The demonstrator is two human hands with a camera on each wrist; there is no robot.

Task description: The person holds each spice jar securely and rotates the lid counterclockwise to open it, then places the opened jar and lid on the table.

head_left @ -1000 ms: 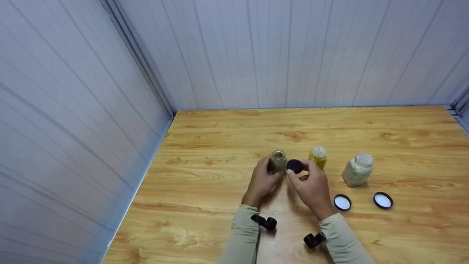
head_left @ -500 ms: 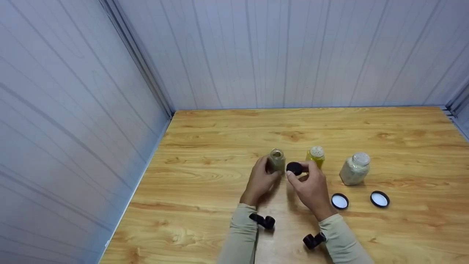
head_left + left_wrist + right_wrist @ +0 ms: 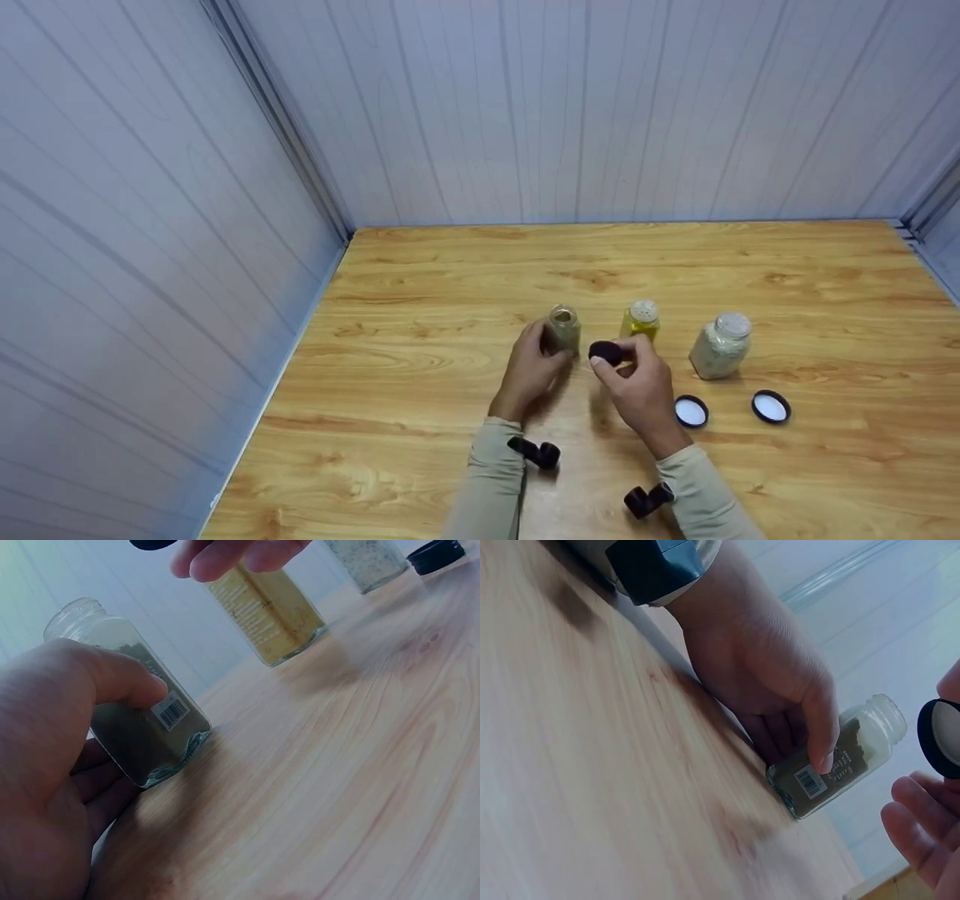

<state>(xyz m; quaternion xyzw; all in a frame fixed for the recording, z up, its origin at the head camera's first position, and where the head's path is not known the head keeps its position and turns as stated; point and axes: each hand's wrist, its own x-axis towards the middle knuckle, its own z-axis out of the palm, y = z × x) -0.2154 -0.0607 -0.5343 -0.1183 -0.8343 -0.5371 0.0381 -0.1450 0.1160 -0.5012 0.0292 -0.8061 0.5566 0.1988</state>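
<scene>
My left hand (image 3: 529, 375) grips a glass spice jar (image 3: 565, 334) of dark greenish powder, its mouth uncovered. In the left wrist view the jar (image 3: 146, 705) stands upright on the table, with a barcode label below my thumb. My right hand (image 3: 641, 390) pinches a round black cap (image 3: 606, 352) just right of the jar and apart from it. The right wrist view shows the cap's (image 3: 941, 736) pale inner face turned toward the jar. Behind my right hand stands a jar of yellow spice (image 3: 640, 321) with a perforated top, its lower part hidden.
A jar with pale contents (image 3: 720, 346) and a perforated top stands farther right. Two black caps lie with white insides up, a near one (image 3: 691, 412) and a right one (image 3: 771, 406). The wood-grain table (image 3: 420, 300) meets panel walls (image 3: 450, 112) behind and at left.
The cap in my right hand has moved slightly toward me, a little farther from the jar, and tilted. My left hand keeps its grip on the jar. The head view has shifted slightly.
</scene>
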